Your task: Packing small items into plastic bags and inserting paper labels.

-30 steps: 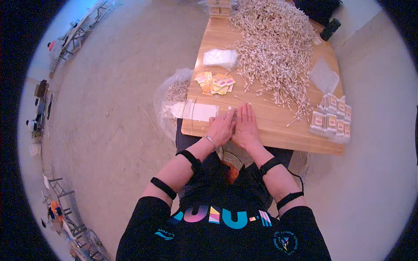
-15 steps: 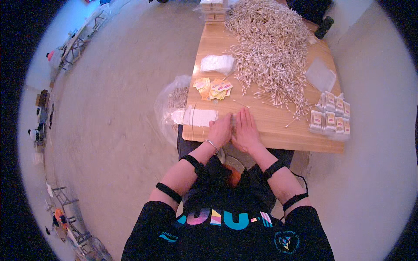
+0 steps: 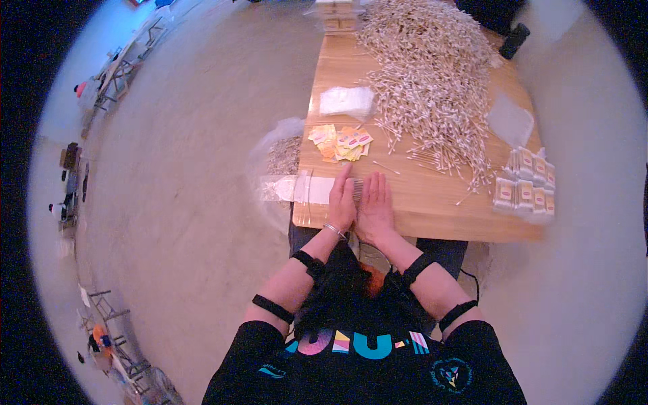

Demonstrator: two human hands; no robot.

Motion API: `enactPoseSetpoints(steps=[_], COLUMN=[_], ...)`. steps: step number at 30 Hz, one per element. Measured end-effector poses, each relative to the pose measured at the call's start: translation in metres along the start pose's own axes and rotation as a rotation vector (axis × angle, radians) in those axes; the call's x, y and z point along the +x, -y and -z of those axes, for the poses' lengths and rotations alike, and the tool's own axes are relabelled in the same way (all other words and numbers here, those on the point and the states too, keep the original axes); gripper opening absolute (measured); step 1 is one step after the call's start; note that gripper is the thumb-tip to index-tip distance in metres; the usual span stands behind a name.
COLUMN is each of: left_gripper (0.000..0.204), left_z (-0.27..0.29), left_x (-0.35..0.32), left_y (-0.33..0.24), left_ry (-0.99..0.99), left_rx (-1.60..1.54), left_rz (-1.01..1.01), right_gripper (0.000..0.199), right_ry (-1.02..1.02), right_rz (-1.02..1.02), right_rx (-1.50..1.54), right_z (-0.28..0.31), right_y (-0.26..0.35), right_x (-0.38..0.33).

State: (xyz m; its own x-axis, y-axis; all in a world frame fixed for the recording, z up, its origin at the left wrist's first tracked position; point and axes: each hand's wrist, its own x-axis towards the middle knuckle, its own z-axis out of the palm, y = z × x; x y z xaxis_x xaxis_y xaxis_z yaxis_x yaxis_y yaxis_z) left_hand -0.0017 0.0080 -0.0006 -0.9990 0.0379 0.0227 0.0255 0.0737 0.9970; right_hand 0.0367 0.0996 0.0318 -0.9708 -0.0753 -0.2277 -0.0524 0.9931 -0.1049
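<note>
— Where do we have our hands?

— Both flat on the wooden table (image 3: 432, 202), near its front edge: left hand (image 3: 342, 199) and right hand (image 3: 375, 206) side by side, fingers straight and together, pressing a small row of cotton swabs (image 3: 357, 185).

— Can we see the row?

— Barely; our hands hide most of it.

— And the clear bag (image 3: 297, 189)?

— It overhangs the table's left edge, contents blurred.
</note>
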Motion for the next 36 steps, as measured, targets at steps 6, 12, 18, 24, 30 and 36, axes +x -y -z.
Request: enactPoseSetpoints(steps=[6, 12, 18, 24, 30, 36], left_gripper=[0.042, 0.039, 0.040, 0.040, 0.050, 0.071], left_z=[0.038, 0.055, 0.059, 0.066, 0.093, 0.173], left_x=[0.010, 0.007, 0.010, 0.016, 0.009, 0.025], left_y=[0.001, -0.002, 0.003, -0.012, -0.008, -0.034], left_ry=[-0.054, -0.113, -0.079, -0.029, 0.098, 0.359], left_rx=[-0.005, -0.080, -0.088, 0.031, 0.337, 1.170], left_rz=[0.044, 0.081, 0.064, 0.067, -0.155, -0.351], right_gripper=[0.067, 0.067, 0.066, 0.067, 0.074, 0.075], right_ry=[-0.009, -0.087, -0.105, -0.021, -0.106, -0.218], right_rz=[0.104, 0.172, 0.152, 0.119, 0.138, 0.116], right_rx=[-0.018, 0.054, 0.095, 0.029, 0.088, 0.116], right_z=[-0.003, -0.005, -0.013, 0.000, -0.012, -0.015], right_y=[0.030, 0.047, 0.050, 0.060, 0.064, 0.079], right_x=[0.021, 0.017, 0.020, 0.027, 0.027, 0.029])
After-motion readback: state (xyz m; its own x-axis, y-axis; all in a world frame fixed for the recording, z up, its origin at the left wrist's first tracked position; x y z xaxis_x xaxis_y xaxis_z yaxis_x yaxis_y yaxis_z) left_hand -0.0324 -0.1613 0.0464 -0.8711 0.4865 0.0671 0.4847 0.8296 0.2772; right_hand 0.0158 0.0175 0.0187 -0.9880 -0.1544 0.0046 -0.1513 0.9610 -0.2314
